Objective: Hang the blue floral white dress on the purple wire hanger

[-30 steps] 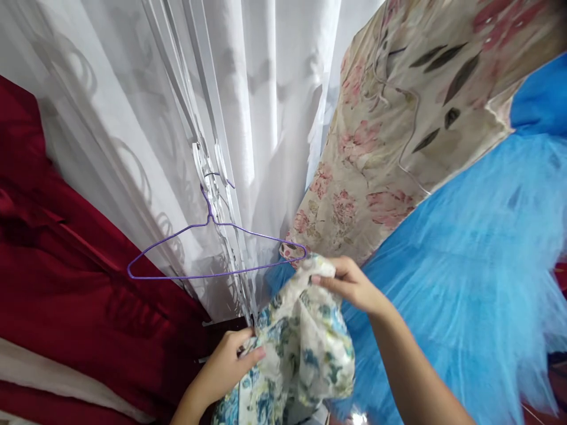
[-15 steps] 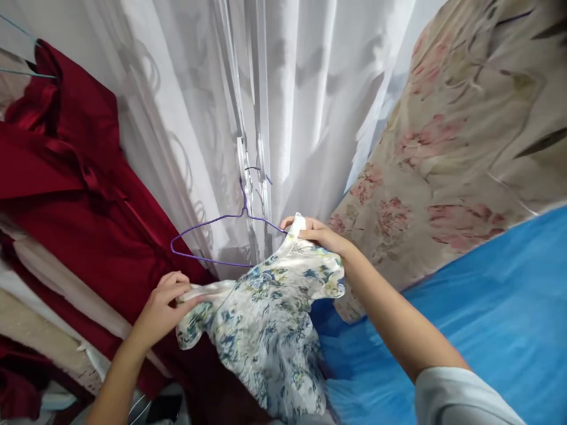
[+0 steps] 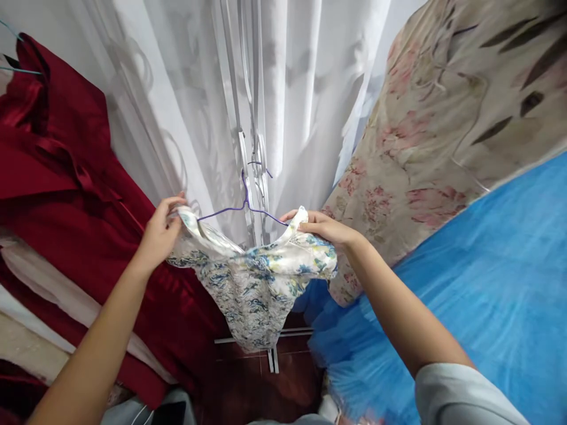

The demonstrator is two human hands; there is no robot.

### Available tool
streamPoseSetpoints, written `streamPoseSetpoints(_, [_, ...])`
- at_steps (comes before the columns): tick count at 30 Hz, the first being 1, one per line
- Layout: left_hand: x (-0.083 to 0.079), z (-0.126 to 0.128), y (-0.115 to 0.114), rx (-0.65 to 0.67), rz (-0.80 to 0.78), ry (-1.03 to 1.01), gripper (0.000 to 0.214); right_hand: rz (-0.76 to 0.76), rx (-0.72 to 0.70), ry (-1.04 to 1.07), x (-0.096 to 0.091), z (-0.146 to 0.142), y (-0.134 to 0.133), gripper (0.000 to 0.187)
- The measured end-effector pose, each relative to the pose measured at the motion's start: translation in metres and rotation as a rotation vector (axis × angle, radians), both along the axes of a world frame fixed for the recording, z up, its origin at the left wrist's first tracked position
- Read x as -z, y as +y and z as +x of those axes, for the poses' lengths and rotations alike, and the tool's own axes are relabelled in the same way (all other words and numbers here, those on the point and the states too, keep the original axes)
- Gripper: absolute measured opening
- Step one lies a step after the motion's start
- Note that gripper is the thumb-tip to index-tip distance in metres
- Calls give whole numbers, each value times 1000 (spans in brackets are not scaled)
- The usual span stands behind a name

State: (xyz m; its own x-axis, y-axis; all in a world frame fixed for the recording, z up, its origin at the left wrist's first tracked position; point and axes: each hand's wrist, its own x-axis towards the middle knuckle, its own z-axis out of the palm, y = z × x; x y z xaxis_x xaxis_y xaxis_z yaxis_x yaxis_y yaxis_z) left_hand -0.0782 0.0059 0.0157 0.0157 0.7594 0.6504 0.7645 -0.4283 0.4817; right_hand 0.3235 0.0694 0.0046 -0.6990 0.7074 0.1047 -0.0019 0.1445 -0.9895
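A small white garment with a blue and green flower print (image 3: 254,283) hangs spread between my two hands. My left hand (image 3: 162,233) pinches its left shoulder at the left end of a purple wire hanger (image 3: 243,203). My right hand (image 3: 321,227) grips the right shoulder at the hanger's right end. Both shoulders lie over the hanger's arms. The hanger's hook sits on a white rail (image 3: 252,147) in front of a white sheer curtain (image 3: 287,88). The garment's lower part hangs down freely.
A dark red satin dress (image 3: 57,177) on a teal hanger hangs at the left. A beige dress with pink flowers (image 3: 443,118) and a bright blue tulle skirt (image 3: 465,283) fill the right. Below are a white rack base (image 3: 270,348) and reddish floor.
Both hands rose with the garment from low down to the hanger. The left hand moved up and left, stretching the garment's shoulders over the hanger's arms.
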Motion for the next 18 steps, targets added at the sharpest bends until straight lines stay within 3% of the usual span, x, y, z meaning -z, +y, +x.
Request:
streamPoseSetpoints(3, [8,31,-1,-71,-81,8,48,227,211,-102,20,10,-23,38])
streamPoseSetpoints(5, [13,39,-6,-131,-103,38,40,353,381,-125,34,16,-36,31])
streamPoseSetpoints(7, [13,41,-12,-131,-70,32,39,392,493,-115,40,19,-46,38])
streamPoseSetpoints(9, [8,39,-16,-117,-24,21,38,397,562,-47,31,17,-54,41])
streamPoseSetpoints(11, [5,34,-13,-115,-30,52,36,384,579,32,10,10,-64,39])
streamPoseSetpoints(14, [16,27,2,-134,-110,54,39,341,406,71,-25,-12,-87,38])
streamPoseSetpoints(16, [36,30,13,-172,-135,-99,41,337,69,61,-34,-29,-105,38])
streamPoseSetpoints(18, [60,43,16,-147,-172,-302,45,366,-251,51,-28,-43,-117,39])
